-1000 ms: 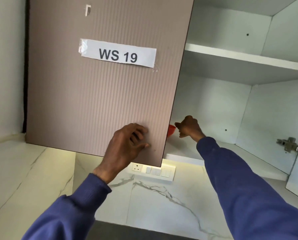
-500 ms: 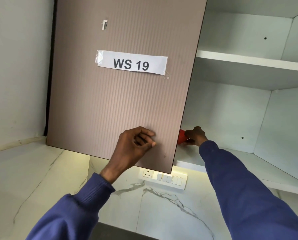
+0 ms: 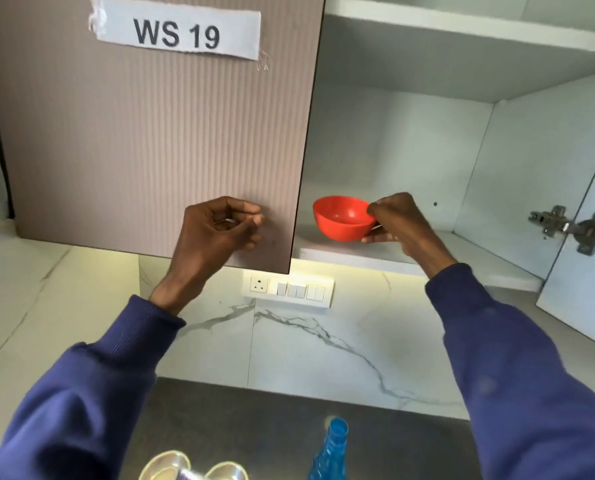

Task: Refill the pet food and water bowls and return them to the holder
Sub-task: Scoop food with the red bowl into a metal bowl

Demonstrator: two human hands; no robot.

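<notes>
Fetch step, we reckon: our R hand [image 3: 400, 220] pinches the red bowl [image 3: 341, 220] by its rim, mid-right of frame, just above the cupboard shelf [image 3: 358, 258]; the bowl looks empty. L hand [image 3: 216, 230], fingers curled on nothing, rests vs the door [image 3: 143, 133]. Next: lower it level to the table [image 3: 237, 410], by the steel bowls [image 3: 166, 465] & blue bottle [image 3: 330, 452] at bottom edge; contents unclear.

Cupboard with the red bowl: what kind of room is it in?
Probably a kitchen: a wall cupboard where the right hand grips a red bowl, a marble-look wall with a socket panel, and a dark counter with metal bowls and a blue bottle.
</notes>
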